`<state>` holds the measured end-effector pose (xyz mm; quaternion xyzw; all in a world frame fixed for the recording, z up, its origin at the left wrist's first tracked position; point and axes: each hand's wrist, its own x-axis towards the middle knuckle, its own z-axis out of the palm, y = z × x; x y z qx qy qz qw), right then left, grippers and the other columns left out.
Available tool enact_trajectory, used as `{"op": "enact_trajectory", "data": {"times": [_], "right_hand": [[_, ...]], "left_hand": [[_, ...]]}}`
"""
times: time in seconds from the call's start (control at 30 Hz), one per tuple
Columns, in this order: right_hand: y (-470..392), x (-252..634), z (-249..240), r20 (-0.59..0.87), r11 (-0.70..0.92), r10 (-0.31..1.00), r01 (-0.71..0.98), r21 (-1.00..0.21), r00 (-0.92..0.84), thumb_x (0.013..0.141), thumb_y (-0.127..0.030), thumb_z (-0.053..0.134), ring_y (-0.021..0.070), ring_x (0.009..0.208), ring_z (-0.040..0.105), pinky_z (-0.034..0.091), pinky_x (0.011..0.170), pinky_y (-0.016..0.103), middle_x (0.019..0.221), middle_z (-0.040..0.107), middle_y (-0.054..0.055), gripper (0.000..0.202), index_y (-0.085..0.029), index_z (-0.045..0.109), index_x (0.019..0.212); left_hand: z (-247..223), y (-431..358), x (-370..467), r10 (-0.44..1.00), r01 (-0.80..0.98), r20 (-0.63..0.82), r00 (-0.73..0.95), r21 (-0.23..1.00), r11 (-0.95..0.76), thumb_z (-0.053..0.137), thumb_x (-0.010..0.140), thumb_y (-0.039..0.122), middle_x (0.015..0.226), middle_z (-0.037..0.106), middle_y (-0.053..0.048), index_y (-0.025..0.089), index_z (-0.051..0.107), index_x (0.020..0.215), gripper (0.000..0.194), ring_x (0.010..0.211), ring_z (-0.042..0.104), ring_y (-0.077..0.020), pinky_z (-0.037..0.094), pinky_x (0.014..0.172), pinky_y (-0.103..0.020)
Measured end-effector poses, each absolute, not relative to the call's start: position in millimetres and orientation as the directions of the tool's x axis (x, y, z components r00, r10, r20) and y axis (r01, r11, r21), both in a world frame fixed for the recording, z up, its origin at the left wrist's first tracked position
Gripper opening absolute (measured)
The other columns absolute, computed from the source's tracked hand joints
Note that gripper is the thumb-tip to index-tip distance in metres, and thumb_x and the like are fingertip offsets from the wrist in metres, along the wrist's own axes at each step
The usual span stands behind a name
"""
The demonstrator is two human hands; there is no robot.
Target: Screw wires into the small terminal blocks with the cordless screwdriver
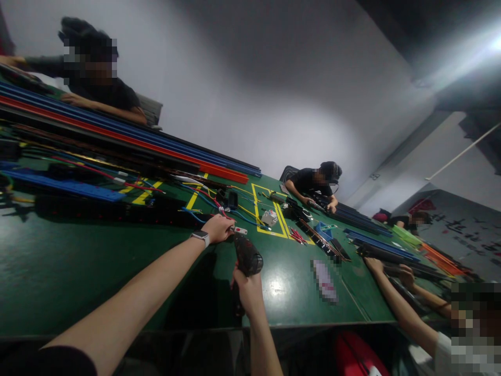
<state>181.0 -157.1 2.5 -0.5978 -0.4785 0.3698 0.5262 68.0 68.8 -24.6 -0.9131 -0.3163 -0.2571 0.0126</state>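
My right hand (249,288) is wrapped around the handle of a dark cordless drill (249,257), its front end pointing away from me. Just beyond the drill's nose, my left hand (218,228) has its fingers closed on a small white part with a red mark (240,231). Whether the drill bit touches this part I cannot tell. A watch (201,237) is on my left wrist. Beside the left hand lies the end of a long black strip (156,211), and red and blue wires (213,201) run close behind the fingers.
Long blue and orange bars (223,169) line the back of the green table (289,303). Yellow tape (270,233) frames a white block (269,217). Red pieces (298,236) and a blue box (324,231) lie to the right. Co-workers sit at left, far side and right.
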Motion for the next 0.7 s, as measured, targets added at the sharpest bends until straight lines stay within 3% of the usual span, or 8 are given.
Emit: {"op": "enact_trajectory", "data": {"times": [0.2, 0.4, 0.7], "right_hand": [[-157.3, 181.4, 5.1, 0.047, -0.009, 0.965, 0.209, -0.978, 0.259, 0.073, -0.023, 0.056, 0.016, 0.053, 0.057, 0.043, 0.051, 0.024, 0.06, 0.058, -0.002, 0.022, -0.016, 0.062, 0.092], [-156.6, 178.5, 9.8, 0.004, -0.047, 0.973, 0.216, -0.975, 0.23, 0.072, -0.025, 0.057, 0.0164, 0.054, 0.063, 0.043, 0.049, 0.024, 0.081, 0.068, 0.004, 0.02, -0.016, 0.064, 0.089], [-159.0, 177.5, 10.2, 0.024, -0.052, 0.974, 0.323, -0.945, 0.227, 0.074, -0.024, 0.052, 0.0164, 0.056, 0.063, 0.044, 0.052, 0.023, 0.063, 0.063, 0.0, 0.01, -0.018, 0.06, 0.073]], "left_hand": [[-22.0, 66.0, 68.3, 0.583, 0.58, 0.469, 0.663, 0.17, -0.796, 0.057, 0.084, 0.036, 0.092, 0.072, -0.009, 0.022, 0.066, 0.099, 0.022, 0.091, 0.066, -0.0249, 0.042, 0.084, -0.037], [-22.9, 66.9, 68.0, 0.584, 0.562, 0.448, 0.677, 0.199, -0.803, 0.056, 0.083, 0.036, 0.087, 0.072, -0.009, 0.021, 0.066, 0.098, 0.023, 0.088, 0.066, -0.0237, 0.042, 0.085, -0.036], [-24.1, 69.7, 68.8, 0.583, 0.554, 0.439, 0.684, 0.207, -0.806, 0.053, 0.085, 0.039, 0.088, 0.072, -0.009, 0.019, 0.064, 0.107, 0.031, 0.088, 0.066, -0.0235, 0.041, 0.084, -0.036]]}}
